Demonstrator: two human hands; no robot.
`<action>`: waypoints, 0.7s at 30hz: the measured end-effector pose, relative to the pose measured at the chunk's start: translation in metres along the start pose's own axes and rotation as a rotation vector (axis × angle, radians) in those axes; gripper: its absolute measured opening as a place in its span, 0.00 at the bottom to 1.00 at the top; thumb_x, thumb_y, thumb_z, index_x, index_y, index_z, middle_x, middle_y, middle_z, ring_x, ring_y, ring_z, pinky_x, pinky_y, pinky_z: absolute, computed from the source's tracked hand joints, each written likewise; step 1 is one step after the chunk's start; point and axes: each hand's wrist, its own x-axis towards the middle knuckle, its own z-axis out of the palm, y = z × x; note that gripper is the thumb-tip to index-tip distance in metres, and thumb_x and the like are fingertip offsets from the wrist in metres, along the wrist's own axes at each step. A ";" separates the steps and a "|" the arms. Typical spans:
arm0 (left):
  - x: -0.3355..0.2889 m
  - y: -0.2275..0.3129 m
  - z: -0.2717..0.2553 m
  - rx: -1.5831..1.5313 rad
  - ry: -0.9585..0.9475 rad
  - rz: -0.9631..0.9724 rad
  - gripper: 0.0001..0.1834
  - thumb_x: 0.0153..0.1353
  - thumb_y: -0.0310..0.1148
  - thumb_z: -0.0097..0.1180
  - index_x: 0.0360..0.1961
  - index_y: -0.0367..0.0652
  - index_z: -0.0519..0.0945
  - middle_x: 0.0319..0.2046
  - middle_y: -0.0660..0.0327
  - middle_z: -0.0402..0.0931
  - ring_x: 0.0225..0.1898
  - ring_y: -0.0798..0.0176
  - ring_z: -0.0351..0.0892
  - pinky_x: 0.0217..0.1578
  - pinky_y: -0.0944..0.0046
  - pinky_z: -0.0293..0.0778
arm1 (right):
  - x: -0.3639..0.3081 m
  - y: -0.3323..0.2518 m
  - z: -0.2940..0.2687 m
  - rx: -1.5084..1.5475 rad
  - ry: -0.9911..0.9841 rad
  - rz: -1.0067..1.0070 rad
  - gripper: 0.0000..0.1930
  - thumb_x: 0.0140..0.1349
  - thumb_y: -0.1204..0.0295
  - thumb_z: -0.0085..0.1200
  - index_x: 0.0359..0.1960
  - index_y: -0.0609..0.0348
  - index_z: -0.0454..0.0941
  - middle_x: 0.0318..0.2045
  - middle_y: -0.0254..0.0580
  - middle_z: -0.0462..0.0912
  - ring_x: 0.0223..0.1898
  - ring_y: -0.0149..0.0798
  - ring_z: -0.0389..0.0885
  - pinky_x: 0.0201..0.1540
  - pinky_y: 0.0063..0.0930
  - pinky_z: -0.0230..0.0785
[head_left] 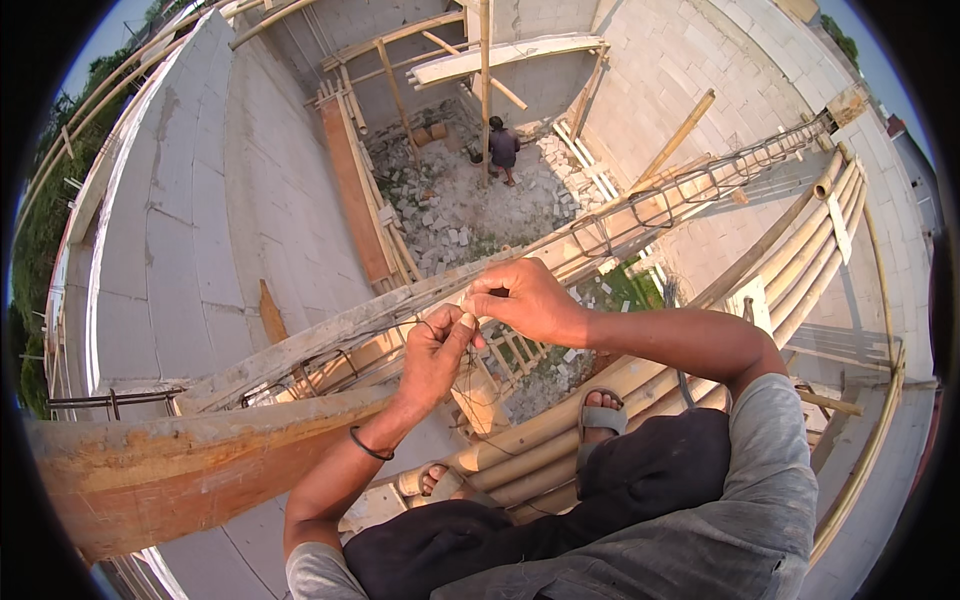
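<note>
Grey shirt (660,545), hands (432,358), rebar (655,208) along formwork (620,222)

Shirt (700,530), 1: grey, uneven in tone. Sleeves (770,440), 2: short, grey, left and right. Trousers (660,460), 1 pair: black, loose. Wristband (370,446), 1, left side: thin, black, plain. Sandals (606,416), 2, far end of trousers: open-toed, broad greyish straps.

The bamboo poles (535,437) were smooth with a faint sheen, while the wooden board (200,485) looked scuffed and rough-edged. The rod cage (690,190) was dull, dark metal. The block wall (180,240) looked matt and chalky, the shirt (745,510) soft matt cloth.
</note>
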 end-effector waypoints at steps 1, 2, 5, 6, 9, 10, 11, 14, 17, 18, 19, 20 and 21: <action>0.000 0.000 0.000 0.004 -0.001 -0.001 0.12 0.73 0.35 0.49 0.34 0.41 0.78 0.25 0.71 0.77 0.21 0.81 0.59 0.22 0.75 0.57 | 0.000 0.000 0.000 0.009 -0.005 -0.002 0.10 0.58 0.69 0.60 0.28 0.66 0.83 0.23 0.50 0.83 0.24 0.36 0.80 0.30 0.33 0.69; 0.000 -0.001 0.000 0.026 0.011 -0.028 0.12 0.73 0.35 0.49 0.34 0.41 0.78 0.25 0.71 0.78 0.21 0.81 0.59 0.22 0.75 0.57 | 0.000 0.001 0.000 0.010 -0.019 0.013 0.10 0.58 0.69 0.60 0.28 0.66 0.83 0.23 0.50 0.82 0.24 0.36 0.80 0.30 0.34 0.69; 0.000 -0.002 -0.002 0.028 0.006 -0.027 0.12 0.73 0.35 0.50 0.34 0.41 0.78 0.24 0.71 0.76 0.22 0.81 0.60 0.22 0.75 0.57 | -0.001 0.001 0.002 -0.023 0.006 -0.012 0.11 0.57 0.69 0.61 0.28 0.66 0.82 0.22 0.49 0.82 0.23 0.38 0.79 0.30 0.34 0.69; 0.001 -0.002 -0.002 -0.013 -0.019 0.024 0.12 0.73 0.35 0.50 0.33 0.41 0.78 0.24 0.71 0.75 0.22 0.81 0.61 0.23 0.75 0.57 | -0.001 0.001 0.001 -0.043 0.016 -0.017 0.11 0.57 0.68 0.61 0.27 0.66 0.82 0.22 0.49 0.82 0.23 0.38 0.79 0.30 0.35 0.69; 0.001 -0.004 -0.003 -0.067 -0.030 0.030 0.12 0.73 0.36 0.51 0.33 0.41 0.77 0.23 0.72 0.72 0.24 0.80 0.61 0.25 0.75 0.58 | -0.001 0.001 0.002 -0.069 0.028 -0.011 0.11 0.56 0.68 0.60 0.27 0.67 0.82 0.22 0.48 0.82 0.23 0.38 0.79 0.29 0.35 0.68; 0.001 -0.005 -0.003 -0.078 -0.020 -0.006 0.12 0.73 0.36 0.51 0.32 0.41 0.76 0.23 0.72 0.71 0.24 0.80 0.61 0.25 0.75 0.58 | -0.001 0.001 0.002 -0.064 0.031 0.005 0.11 0.56 0.68 0.60 0.26 0.67 0.81 0.22 0.48 0.82 0.23 0.38 0.79 0.29 0.35 0.68; 0.001 -0.005 -0.003 -0.069 0.017 -0.086 0.13 0.73 0.37 0.51 0.32 0.41 0.76 0.22 0.72 0.70 0.24 0.80 0.61 0.26 0.75 0.58 | -0.001 0.001 0.002 -0.058 0.034 0.023 0.11 0.56 0.68 0.60 0.26 0.67 0.81 0.22 0.48 0.82 0.23 0.38 0.78 0.29 0.34 0.68; 0.000 -0.009 0.002 -0.144 0.072 -0.015 0.12 0.73 0.37 0.50 0.32 0.42 0.76 0.23 0.73 0.69 0.24 0.79 0.59 0.26 0.74 0.57 | -0.001 0.001 0.006 0.037 0.063 0.103 0.11 0.56 0.69 0.60 0.25 0.67 0.80 0.22 0.46 0.81 0.23 0.37 0.78 0.29 0.34 0.68; 0.003 -0.010 0.004 -0.201 0.083 -0.017 0.11 0.72 0.37 0.51 0.34 0.43 0.76 0.22 0.74 0.67 0.22 0.80 0.57 0.22 0.75 0.55 | -0.003 0.001 0.010 0.038 0.114 0.005 0.10 0.55 0.71 0.60 0.24 0.67 0.79 0.20 0.45 0.80 0.23 0.38 0.77 0.29 0.34 0.67; 0.004 -0.009 0.004 -0.256 0.079 -0.027 0.09 0.72 0.36 0.51 0.35 0.43 0.76 0.22 0.74 0.67 0.21 0.80 0.57 0.21 0.76 0.54 | -0.005 0.001 0.010 -0.018 0.133 -0.033 0.09 0.55 0.72 0.60 0.24 0.67 0.79 0.21 0.44 0.79 0.22 0.39 0.76 0.29 0.34 0.68; 0.004 -0.009 0.004 -0.308 0.091 -0.077 0.08 0.72 0.35 0.51 0.36 0.44 0.76 0.22 0.74 0.66 0.21 0.81 0.56 0.19 0.76 0.53 | -0.007 0.000 0.010 -0.060 0.148 -0.075 0.08 0.55 0.72 0.60 0.24 0.67 0.79 0.21 0.43 0.78 0.22 0.40 0.76 0.29 0.35 0.68; 0.005 -0.008 0.004 -0.364 0.133 -0.165 0.07 0.71 0.34 0.52 0.36 0.44 0.77 0.22 0.75 0.66 0.20 0.81 0.56 0.18 0.76 0.53 | -0.009 0.000 0.011 -0.095 0.183 -0.121 0.08 0.55 0.73 0.59 0.24 0.66 0.79 0.21 0.43 0.78 0.22 0.41 0.75 0.28 0.35 0.68; 0.005 -0.007 0.003 -0.386 0.105 -0.141 0.06 0.71 0.33 0.52 0.37 0.44 0.77 0.22 0.75 0.66 0.20 0.82 0.56 0.18 0.77 0.52 | -0.010 -0.001 0.010 -0.134 0.157 -0.157 0.07 0.55 0.73 0.60 0.25 0.65 0.79 0.24 0.42 0.78 0.25 0.41 0.76 0.30 0.36 0.68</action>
